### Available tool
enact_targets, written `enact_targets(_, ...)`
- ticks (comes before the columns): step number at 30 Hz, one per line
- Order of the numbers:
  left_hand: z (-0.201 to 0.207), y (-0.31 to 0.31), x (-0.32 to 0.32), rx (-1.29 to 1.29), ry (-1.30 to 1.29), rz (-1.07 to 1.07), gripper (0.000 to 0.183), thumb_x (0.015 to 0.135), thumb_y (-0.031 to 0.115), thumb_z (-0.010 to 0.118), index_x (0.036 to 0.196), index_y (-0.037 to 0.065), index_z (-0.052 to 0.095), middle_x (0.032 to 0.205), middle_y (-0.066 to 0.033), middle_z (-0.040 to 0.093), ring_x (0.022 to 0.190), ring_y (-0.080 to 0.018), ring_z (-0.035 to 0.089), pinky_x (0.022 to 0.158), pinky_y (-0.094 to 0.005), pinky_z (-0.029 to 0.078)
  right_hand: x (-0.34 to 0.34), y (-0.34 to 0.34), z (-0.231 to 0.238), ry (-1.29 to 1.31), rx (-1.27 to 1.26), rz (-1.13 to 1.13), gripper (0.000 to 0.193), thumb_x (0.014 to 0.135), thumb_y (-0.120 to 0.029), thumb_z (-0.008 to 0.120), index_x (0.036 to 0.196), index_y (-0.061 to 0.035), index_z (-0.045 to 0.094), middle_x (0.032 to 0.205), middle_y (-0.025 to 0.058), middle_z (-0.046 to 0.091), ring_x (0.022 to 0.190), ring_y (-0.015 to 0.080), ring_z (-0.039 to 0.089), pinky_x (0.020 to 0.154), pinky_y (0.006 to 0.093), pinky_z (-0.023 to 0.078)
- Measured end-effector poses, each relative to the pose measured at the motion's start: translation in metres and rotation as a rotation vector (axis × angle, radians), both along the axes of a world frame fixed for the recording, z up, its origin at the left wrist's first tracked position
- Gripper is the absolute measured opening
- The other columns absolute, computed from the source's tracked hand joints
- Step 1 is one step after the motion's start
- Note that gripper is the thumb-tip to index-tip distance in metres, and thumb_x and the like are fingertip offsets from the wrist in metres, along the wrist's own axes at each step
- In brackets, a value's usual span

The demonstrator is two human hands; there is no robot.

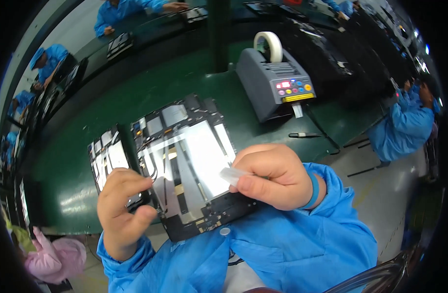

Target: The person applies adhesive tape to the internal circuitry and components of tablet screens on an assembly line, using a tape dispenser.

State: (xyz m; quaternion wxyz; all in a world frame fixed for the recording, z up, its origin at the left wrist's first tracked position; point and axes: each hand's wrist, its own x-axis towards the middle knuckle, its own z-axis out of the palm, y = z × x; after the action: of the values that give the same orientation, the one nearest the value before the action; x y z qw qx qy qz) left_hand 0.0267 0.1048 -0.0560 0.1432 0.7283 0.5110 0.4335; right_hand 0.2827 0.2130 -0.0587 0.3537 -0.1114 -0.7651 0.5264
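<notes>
Between the thumb and forefinger of my right hand (277, 178) is a short translucent strip of tape (232, 176), held over the lower right of an opened tablet-like device (204, 146). That device has a black frame, silver plates and dark ribbon cables, and its near edge is close to my jacket. My left hand (120, 207) is beside its left edge, thumb and fingers apart with nothing between them. Partly behind this hand lies a second, similar opened device (106, 151).
A grey tape dispenser (270, 85) with a roll of pale tape (269, 46) stands on the green table (185, 80); a tape end (297, 110) pokes from its front. Near it are a slim black tool (303, 135) and a cable (321, 128). Co-workers in blue sit around.
</notes>
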Motion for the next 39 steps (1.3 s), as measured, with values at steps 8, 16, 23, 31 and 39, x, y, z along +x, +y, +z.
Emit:
enact_targets(8,-0.007,-0.002,0.027,0.014,-0.125,-0.089,0.015,0.068,0.006,0.075,0.079,0.002,0.066,0.066,-0.0078,0.062,0.057,-0.0206,0.058,0.052,-0.0294,0.043,-0.047,0.003,0.006,-0.285,0.418,0.169,0.014,0.083,-0.02,0.06,0.086,-0.0067,0.066,0.069,0.0078,0.059,0.06,0.0263,0.057,0.053,0.0333,0.044)
enact_targets(16,-0.022,-0.004,0.013,0.163,-0.175,0.115,0.01,0.07,0.004,0.073,0.077,0.001,0.067,0.065,-0.0078,0.062,0.055,-0.0211,0.057,0.052,-0.0291,0.044,-0.08,0.01,0.006,-0.072,0.581,0.017,0.013,0.07,-0.01,0.07,0.078,-0.0044,0.062,0.075,0.0109,0.061,0.063,0.0281,0.059,0.055,0.034,0.046)
enact_targets(23,-0.055,0.029,-0.023,0.082,-0.025,0.538,0.016,0.074,0.009,0.069,0.088,0.002,0.067,0.087,-0.0105,0.061,0.076,-0.0239,0.056,0.065,-0.0311,0.046,-0.128,0.055,-0.01,-0.385,0.583,-0.167,0.011,0.076,-0.009,0.063,0.084,-0.004,0.058,0.071,0.0114,0.058,0.069,0.0299,0.058,0.061,0.0371,0.046)
enact_targets(31,-0.068,0.036,-0.031,0.113,0.129,0.487,0.017,0.07,0.01,0.069,0.086,0.005,0.068,0.099,-0.0141,0.055,0.089,-0.0288,0.052,0.076,-0.0357,0.044,-0.167,0.075,-0.021,-0.349,0.651,0.038,0.018,0.077,-0.007,0.06,0.093,-0.0058,0.051,0.074,0.011,0.058,0.071,0.0303,0.058,0.063,0.0392,0.046)
enact_targets(39,-0.073,0.036,-0.036,0.117,0.146,0.487,0.019,0.066,0.01,0.069,0.084,0.005,0.068,0.097,-0.0129,0.054,0.089,-0.0288,0.051,0.077,-0.0364,0.043,-0.181,0.08,-0.012,-0.683,0.612,0.114,0.022,0.078,-0.009,0.059,0.097,-0.0031,0.049,0.082,0.0157,0.062,0.08,0.0335,0.061,0.069,0.0414,0.047)
